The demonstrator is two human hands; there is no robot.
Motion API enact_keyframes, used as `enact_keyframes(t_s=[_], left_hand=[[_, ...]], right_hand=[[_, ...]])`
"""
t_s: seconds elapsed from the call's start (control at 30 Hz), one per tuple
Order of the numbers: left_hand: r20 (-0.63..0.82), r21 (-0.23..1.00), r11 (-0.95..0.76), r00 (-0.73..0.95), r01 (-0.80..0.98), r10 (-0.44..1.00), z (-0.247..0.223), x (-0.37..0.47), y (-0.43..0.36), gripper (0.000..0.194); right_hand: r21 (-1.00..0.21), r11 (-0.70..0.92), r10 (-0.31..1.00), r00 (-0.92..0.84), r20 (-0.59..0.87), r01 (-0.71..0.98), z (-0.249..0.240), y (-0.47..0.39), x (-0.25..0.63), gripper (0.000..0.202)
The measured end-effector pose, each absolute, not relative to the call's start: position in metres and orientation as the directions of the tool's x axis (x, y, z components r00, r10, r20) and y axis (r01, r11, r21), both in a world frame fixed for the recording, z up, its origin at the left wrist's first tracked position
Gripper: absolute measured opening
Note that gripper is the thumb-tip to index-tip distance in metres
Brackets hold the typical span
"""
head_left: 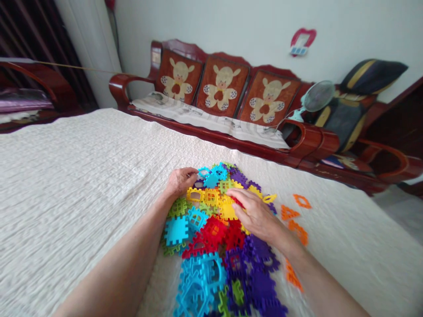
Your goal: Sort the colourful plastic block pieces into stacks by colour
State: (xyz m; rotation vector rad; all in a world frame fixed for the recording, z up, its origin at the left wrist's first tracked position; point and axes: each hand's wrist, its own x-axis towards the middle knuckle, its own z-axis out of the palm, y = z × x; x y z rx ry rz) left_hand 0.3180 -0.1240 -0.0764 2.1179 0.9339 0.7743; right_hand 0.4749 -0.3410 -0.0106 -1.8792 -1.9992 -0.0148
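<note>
My left hand (181,180) rests at the far left edge of a heap of plastic interlocking building pieces. Its fingers stretch toward a light blue piece (204,172), and the fingertips come up to that piece's edge. Over the heap's right side, my right hand (256,213) has a red piece (237,202) between thumb and fingers, partly hidden by them. Yellow pieces (211,196) lie between the two hands. Nearer to me are a flat light blue square (176,230), red window pieces (213,230), dark purple pieces (262,285) and more light blue pieces (194,286).
Several orange pieces (290,212) lie apart, right of the heap. A white quilted cover (82,176) spreads under everything. Beyond its far edge stands a wooden sofa (198,130) with bear cushions (220,86), and a small fan (317,97) stands at its right end.
</note>
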Motion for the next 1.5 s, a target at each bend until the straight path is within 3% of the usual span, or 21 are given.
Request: enact_keyframes(t_s=[0.23, 0.53, 0.7, 0.9, 1.03, 1.23, 1.5], left_hand=[[0.168, 0.928, -0.342, 0.651, 0.149, 0.740, -0.083, 0.313, -0.113, 0.037], [0.181, 0.912, -0.373, 0.652, 0.168, 0.737, -0.089, 0.316, -0.108, 0.040], [0.195, 0.894, -0.410, 0.667, 0.180, 0.719, -0.090, 0.315, -0.107, 0.042], [0.207, 0.876, -0.435, 0.652, 0.209, 0.729, -0.087, 0.316, -0.109, 0.040], [0.197, 0.870, -0.431, 0.631, 0.240, 0.750, -0.083, 0.316, -0.112, 0.038], [0.186, 0.867, -0.422, 0.613, 0.266, 0.768, -0.078, 0.316, -0.115, 0.039], [0.178, 0.860, -0.427, 0.620, 0.278, 0.764, -0.075, 0.316, -0.117, 0.037]], right_hand=[[-0.254, 0.049, 0.978, 0.006, 0.210, 0.966, -0.032, -0.315, 0.460, 0.035], [-0.420, 0.189, 0.968, -0.097, 0.231, 0.888, -0.030, -0.327, 0.446, 0.034], [-0.371, 0.153, 0.951, -0.034, 0.307, 0.916, -0.031, -0.310, 0.455, 0.029], [-0.261, 0.163, 0.978, -0.121, 0.169, 0.951, -0.032, -0.281, 0.461, 0.035], [-0.215, 0.128, 0.980, -0.091, 0.175, 0.968, -0.037, -0.268, 0.461, 0.042], [-0.122, 0.132, 0.985, -0.116, 0.132, 0.984, -0.035, -0.264, 0.461, 0.036], [-0.171, 0.138, 0.990, -0.130, 0.059, 0.976, -0.031, -0.262, 0.461, 0.037]])
